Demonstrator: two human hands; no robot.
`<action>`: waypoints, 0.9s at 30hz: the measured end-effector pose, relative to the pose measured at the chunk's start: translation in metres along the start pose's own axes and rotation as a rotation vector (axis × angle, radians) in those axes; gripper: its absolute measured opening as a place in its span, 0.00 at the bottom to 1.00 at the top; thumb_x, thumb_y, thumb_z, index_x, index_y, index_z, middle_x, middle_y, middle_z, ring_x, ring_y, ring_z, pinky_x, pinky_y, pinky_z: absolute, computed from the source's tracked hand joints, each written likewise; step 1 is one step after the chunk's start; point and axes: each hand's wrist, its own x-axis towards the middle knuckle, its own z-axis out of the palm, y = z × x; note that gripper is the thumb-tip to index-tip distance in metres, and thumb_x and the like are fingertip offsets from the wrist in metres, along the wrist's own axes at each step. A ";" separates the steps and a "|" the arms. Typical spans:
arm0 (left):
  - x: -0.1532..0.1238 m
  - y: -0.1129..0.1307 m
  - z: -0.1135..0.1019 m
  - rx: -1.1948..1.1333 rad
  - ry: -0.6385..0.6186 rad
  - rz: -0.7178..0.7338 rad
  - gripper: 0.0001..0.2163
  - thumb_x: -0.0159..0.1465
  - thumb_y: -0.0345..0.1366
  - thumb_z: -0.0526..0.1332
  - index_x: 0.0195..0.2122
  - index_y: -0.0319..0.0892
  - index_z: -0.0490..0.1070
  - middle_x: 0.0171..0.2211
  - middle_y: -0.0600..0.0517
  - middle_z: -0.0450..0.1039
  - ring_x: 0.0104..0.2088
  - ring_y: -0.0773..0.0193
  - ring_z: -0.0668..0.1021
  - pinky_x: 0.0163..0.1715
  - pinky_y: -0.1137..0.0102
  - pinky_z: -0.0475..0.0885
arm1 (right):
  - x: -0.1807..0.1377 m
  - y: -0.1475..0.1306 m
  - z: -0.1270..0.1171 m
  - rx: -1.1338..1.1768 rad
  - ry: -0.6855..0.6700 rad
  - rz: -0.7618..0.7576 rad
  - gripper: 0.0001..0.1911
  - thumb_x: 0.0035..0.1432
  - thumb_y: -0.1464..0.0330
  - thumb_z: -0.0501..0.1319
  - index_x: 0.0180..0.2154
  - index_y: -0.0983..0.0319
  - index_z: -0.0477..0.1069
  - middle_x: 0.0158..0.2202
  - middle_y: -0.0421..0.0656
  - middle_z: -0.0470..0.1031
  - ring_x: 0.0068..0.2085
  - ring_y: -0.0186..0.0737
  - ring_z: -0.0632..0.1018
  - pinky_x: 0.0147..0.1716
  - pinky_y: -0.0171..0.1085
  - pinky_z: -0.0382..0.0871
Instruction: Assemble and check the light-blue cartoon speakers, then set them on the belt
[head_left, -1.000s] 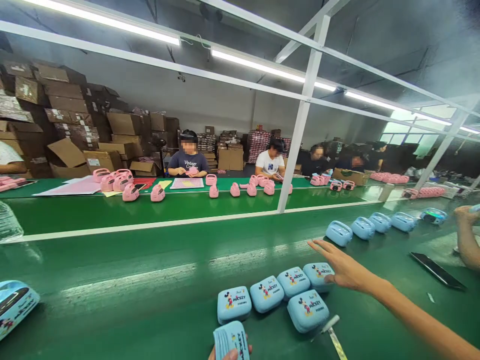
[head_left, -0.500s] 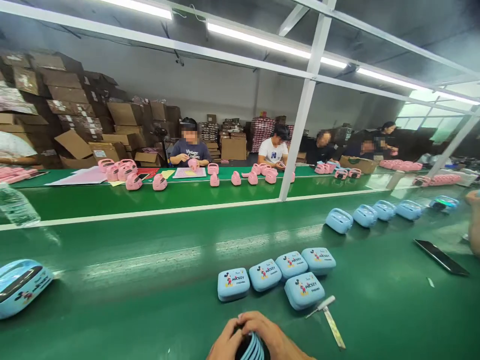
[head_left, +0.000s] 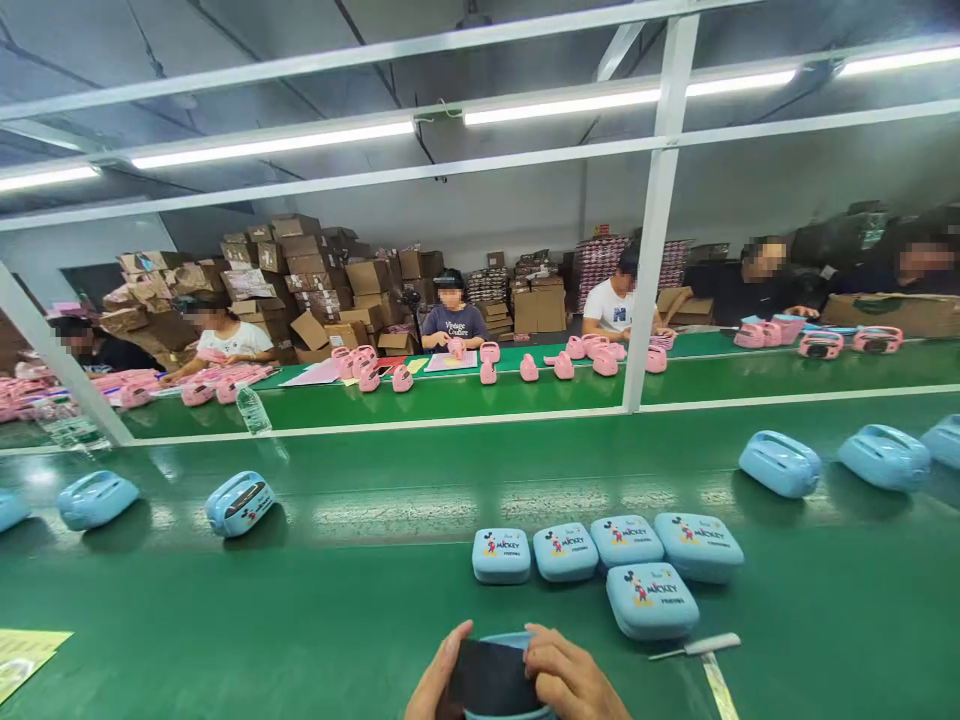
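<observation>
- Down at the near side of the green desk [head_left: 300, 620], two bare hands have a blue casing [head_left: 491, 690] between them, its dark panel [head_left: 491, 672] facing up and its lowest part cut off from view
- The left hand [head_left: 433, 682] has its grip closed along the left side of the blue casing, a fingertip reaching up by the top corner
- The right hand [head_left: 574, 680] pinches the other side, fingers curled over the edge and onto the dark panel
- Just beyond them lie four printed blue cases [head_left: 566, 552] side by side in a row, with a fifth case [head_left: 652, 602] in front of the row's right end, all with a mouse figure and MICKEY lettering
- A screwdriver [head_left: 712, 645] with a pale handle lies near that fifth case, a patterned strip [head_left: 721, 688] running down from beside its handle
- Farther out are blue handled units, one with a dark window [head_left: 240, 503] on the left, another [head_left: 780, 463] on the right
- A clear bottle [head_left: 253, 408] is by the white divider [head_left: 420, 424]
- Across the way, a person in a dark lettered shirt [head_left: 455, 325] handles a pink piece [head_left: 456, 348], cardboard boxes [head_left: 538, 308] stacked behind
</observation>
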 end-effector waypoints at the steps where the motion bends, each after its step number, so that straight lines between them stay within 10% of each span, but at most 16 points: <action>1: -0.001 0.003 0.010 -0.083 -0.069 -0.064 0.31 0.47 0.59 0.71 0.48 0.48 0.76 0.40 0.47 0.83 0.50 0.42 0.80 0.53 0.52 0.71 | 0.004 -0.002 -0.004 -0.014 0.012 -0.010 0.11 0.68 0.77 0.47 0.39 0.58 0.64 0.33 0.41 0.74 0.37 0.35 0.77 0.56 0.46 0.76; 9: 0.001 0.037 0.047 -0.029 -0.054 -0.018 0.30 0.51 0.27 0.67 0.54 0.50 0.63 0.42 0.51 0.82 0.40 0.54 0.83 0.45 0.54 0.77 | -0.006 0.009 0.005 0.287 0.176 0.601 0.40 0.41 0.83 0.51 0.59 0.58 0.61 0.67 0.52 0.58 0.69 0.46 0.63 0.68 0.53 0.61; 17: 0.023 0.029 0.060 0.175 -0.203 0.138 0.32 0.47 0.41 0.77 0.51 0.49 0.65 0.39 0.50 0.82 0.40 0.51 0.82 0.41 0.60 0.77 | -0.008 0.009 0.012 0.327 0.260 1.072 0.34 0.54 0.66 0.65 0.63 0.58 0.64 0.63 0.50 0.71 0.61 0.52 0.74 0.63 0.51 0.68; 27: 0.037 0.000 0.035 0.154 -0.334 0.103 0.32 0.48 0.46 0.75 0.51 0.51 0.63 0.42 0.53 0.78 0.31 0.58 0.80 0.26 0.64 0.78 | -0.023 0.001 0.005 0.249 0.124 1.069 0.28 0.58 0.58 0.64 0.59 0.56 0.70 0.61 0.48 0.74 0.61 0.54 0.74 0.63 0.52 0.68</action>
